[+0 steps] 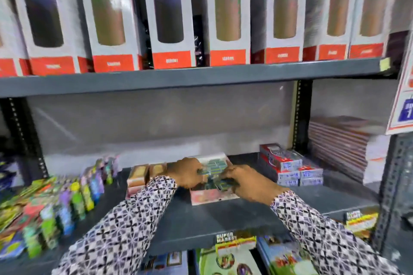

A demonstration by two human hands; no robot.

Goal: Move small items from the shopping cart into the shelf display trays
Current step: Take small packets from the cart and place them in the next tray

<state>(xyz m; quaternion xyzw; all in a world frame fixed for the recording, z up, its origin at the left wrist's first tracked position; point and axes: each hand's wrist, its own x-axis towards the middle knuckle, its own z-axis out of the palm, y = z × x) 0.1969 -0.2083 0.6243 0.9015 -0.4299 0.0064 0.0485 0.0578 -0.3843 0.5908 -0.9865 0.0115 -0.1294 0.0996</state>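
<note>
A low display tray with a pink front wall sits in the middle of the grey shelf. It holds several small green-and-dark packets. Both hands reach into it. My left hand is over the tray's left side, fingers curled on small packets. My right hand is over its right side, fingers pinched on a small packet near the tray's middle. The view is blurred, so the exact grip is unclear. No shopping cart is in view.
Orange and tan boxes stand left of the tray. Red-and-white packs are stacked to its right, with notebooks beyond. Colourful small boxes line the shelf's left. Tall bottle boxes fill the shelf above.
</note>
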